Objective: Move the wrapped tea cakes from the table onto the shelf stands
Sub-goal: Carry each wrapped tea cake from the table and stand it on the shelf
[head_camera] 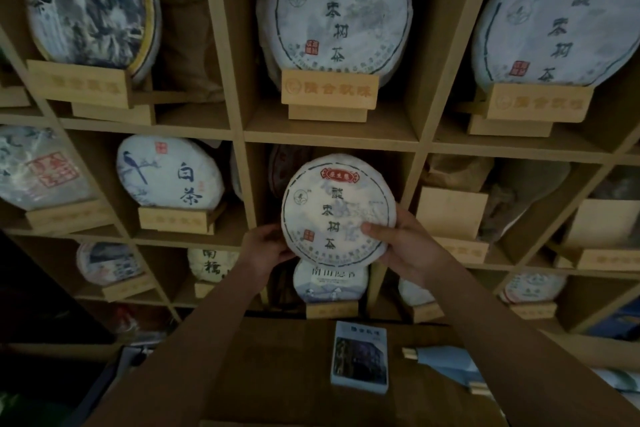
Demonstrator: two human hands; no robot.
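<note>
Tea cake [337,210] was up in front of the middle cubby of the shelf [329,135], held upright with its printed face toward you, and not yet seated on anything. From the head view, your left hand [266,246] gripped its lower left edge, fingers curled round behind the rim. Your right hand [405,243] held the lower right edge, thumb pressed flat on the wrapper face and fingers behind. Both hands were clamped on the cake, neither spread nor free.

The stand for that cubby was hidden behind the cake and your hands, so you could not tell whether its slot was lined up below the rim. Something dark sat at the back of the same cubby, behind the cake. Neighbouring cubbies already showed cakes upright on wooden stands, such as the one above [337,7] on its stand [329,92] and the bird cake [169,173] to the left.

Below, the table [277,374] carried a small box [360,357].

The likely risks: lowering blind could have set the rim beside the slot, so the cake rolled or tipped forward off the shelf. Letting go with one hand early would have done the same. Pushing too deep might have knocked whatever stood behind. A hard thumb could also have torn the thin paper wrapper.
</note>
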